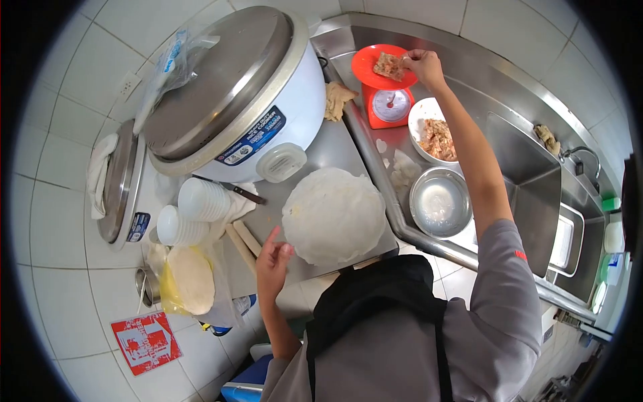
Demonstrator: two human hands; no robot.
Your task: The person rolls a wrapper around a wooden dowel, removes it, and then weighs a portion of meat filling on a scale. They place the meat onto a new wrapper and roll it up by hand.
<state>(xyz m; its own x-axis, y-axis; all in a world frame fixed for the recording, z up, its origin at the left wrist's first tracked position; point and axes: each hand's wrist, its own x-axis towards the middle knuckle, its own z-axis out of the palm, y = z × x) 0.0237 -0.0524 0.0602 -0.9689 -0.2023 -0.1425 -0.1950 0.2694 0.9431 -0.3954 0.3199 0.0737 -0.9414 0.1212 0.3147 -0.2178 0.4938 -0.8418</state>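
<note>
My right hand (pixel 423 67) reaches up to the red plate (pixel 362 61) of a kitchen scale (pixel 390 107). Its fingers are pinched at the edge of a flat portion of meat filling (pixel 388 66) lying on that plate. Below the scale, a white bowl (pixel 416 122) holds more chopped meat filling (pixel 439 139), partly hidden by my right forearm. My left hand (pixel 273 264) hovers by the left edge of a round stack of thin, pale wrappers (pixel 335 218), holding nothing, index finger stretched out.
A metal bowl of liquid (pixel 440 201) stands by the sink (pixel 526 151). Left are a large rice cooker (pixel 268 74), stacked white containers (pixel 201 199), a dark-handled knife (pixel 248 194) and two pale sticks (pixel 242 241). A crumpled cloth (pixel 338 100) lies near the scale.
</note>
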